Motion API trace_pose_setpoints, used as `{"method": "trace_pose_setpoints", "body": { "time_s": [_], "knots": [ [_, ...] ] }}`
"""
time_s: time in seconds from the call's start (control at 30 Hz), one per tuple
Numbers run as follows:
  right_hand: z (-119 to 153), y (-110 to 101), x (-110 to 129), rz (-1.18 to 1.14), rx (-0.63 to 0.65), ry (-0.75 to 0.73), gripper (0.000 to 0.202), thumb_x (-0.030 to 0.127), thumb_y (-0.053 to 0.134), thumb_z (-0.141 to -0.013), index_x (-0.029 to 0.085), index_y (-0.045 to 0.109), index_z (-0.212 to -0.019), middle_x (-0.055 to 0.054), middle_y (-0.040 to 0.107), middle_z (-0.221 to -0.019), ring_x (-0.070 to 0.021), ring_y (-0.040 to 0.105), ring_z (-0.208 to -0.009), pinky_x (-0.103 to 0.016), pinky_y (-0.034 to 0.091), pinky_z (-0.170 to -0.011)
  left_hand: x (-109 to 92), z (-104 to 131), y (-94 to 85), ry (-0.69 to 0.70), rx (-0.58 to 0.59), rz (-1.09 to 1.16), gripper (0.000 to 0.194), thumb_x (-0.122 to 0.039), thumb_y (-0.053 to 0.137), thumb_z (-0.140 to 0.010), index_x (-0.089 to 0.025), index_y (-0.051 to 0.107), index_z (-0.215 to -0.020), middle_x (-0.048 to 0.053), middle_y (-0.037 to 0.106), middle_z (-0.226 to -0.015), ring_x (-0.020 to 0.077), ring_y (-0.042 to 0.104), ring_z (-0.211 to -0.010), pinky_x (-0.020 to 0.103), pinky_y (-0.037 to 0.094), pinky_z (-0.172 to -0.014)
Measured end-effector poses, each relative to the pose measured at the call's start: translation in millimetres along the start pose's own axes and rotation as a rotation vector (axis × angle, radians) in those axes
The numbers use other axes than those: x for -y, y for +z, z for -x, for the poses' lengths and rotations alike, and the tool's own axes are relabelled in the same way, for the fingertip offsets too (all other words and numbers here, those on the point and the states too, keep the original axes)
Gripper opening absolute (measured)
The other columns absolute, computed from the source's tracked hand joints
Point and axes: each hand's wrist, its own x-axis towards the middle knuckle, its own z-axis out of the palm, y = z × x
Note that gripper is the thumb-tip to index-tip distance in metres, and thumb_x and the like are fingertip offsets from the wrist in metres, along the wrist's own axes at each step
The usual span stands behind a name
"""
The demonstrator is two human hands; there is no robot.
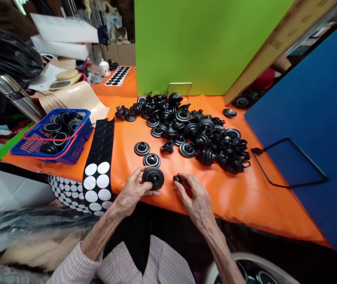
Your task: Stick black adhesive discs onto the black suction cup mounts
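A round black disc (pixel 153 178) is held by my left hand (pixel 133 191) over the table's front edge. To its right, my right hand (pixel 194 197) pinches a small black part (pixel 177 179) between thumb and fingers. The disc and the small part are apart. Just beyond my left hand, two similar discs, one nearer (pixel 152 160) and one farther (pixel 141 148), lie on the orange table cover (pixel 124 150). A large pile of black round parts (pixel 183 122) spreads behind them and to the right.
A blue basket (pixel 78 146) with black discs stands at the left, beside a black strip with white circles (pixel 97 185). Green (pixel 186 47) and blue (pixel 310 130) panels stand behind and right. A round container (pixel 245 260) is below the table at the lower right.
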Motion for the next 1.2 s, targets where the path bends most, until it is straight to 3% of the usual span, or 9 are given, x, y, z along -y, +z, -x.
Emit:
{"method": "trace_pose_setpoints", "body": {
  "time_s": [0.2,0.6,0.67,0.77,0.9,1.03,1.2],
  "knots": [
    [20.5,8.5,47.0,-0.203,-0.054,0.02,0.021,0.03,0.054,-0.091,0.022,0.058,-0.109,-0.006,0.066,-0.098,-0.0179,0.064,-0.088,-0.035,0.056,-0.078,9.5,-0.4,4.3,0.068,-0.003,-0.073,0.053,-0.023,0.069,-0.071,-0.016,0.05,-0.12,0.01,0.067,-0.109,0.0223,0.068,-0.092,0.039,0.058,-0.082],
    [26.5,21.4,49.3,-0.046,-0.077,-0.094,0.029,0.024,0.051,-0.092,0.027,0.059,-0.12,-0.009,0.059,-0.105,-0.0202,0.062,-0.1,-0.038,0.057,-0.083,18.2,-0.8,1.8,0.072,0.049,-0.06,0.055,-0.026,0.072,-0.074,-0.015,0.053,-0.124,0.011,0.066,-0.117,0.0229,0.064,-0.106,0.036,0.052,-0.094],
    [27.4,22.3,49.3,-0.129,-0.043,-0.04,0.034,0.028,0.05,-0.092,0.028,0.056,-0.126,-0.009,0.057,-0.113,-0.0203,0.06,-0.106,-0.04,0.056,-0.087,17.5,-0.3,0.7,0.056,0.053,-0.01,0.054,-0.029,0.075,-0.072,-0.015,0.054,-0.121,0.012,0.065,-0.12,0.0245,0.063,-0.109,0.037,0.053,-0.092],
    [24.1,21.0,49.6,-0.305,-0.01,0.206,0.045,0.042,0.053,-0.09,0.024,0.051,-0.131,-0.01,0.058,-0.119,-0.0212,0.061,-0.104,-0.041,0.056,-0.086,15.2,0.8,-0.6,0.035,0.082,0.014,0.057,-0.031,0.076,-0.072,-0.015,0.052,-0.123,0.014,0.064,-0.119,0.0264,0.065,-0.104,0.04,0.056,-0.086],
    [15.6,16.9,54.1,-0.599,0.133,0.451,0.04,0.052,0.056,-0.085,0.02,0.062,-0.108,-0.007,0.069,-0.102,-0.021,0.065,-0.096,-0.036,0.056,-0.082,12.5,2.6,-1.2,0.076,0.122,-0.03,0.058,-0.033,0.072,-0.076,-0.015,0.051,-0.127,0.013,0.064,-0.12,0.0261,0.065,-0.103,0.04,0.057,-0.085],
    [13.4,21.5,61.1,-0.744,0.104,0.469,0.033,0.049,0.064,-0.08,0.021,0.061,-0.096,-0.003,0.07,-0.096,-0.0186,0.066,-0.09,-0.031,0.057,-0.078,14.9,5.1,-2.6,0.165,0.118,-0.137,0.055,-0.037,0.067,-0.08,-0.015,0.05,-0.128,0.013,0.063,-0.121,0.0262,0.066,-0.103,0.037,0.058,-0.084],
    [15.8,38.2,64.0,-0.651,0.043,0.459,0.031,0.051,0.057,-0.084,0.022,0.057,-0.095,-0.004,0.067,-0.093,-0.0195,0.066,-0.084,-0.037,0.058,-0.078,19.5,6.8,-10.2,0.186,0.017,-0.207,0.049,-0.038,0.064,-0.083,-0.016,0.052,-0.126,0.012,0.063,-0.123,0.0244,0.065,-0.105,0.032,0.058,-0.084]
  ]
}}
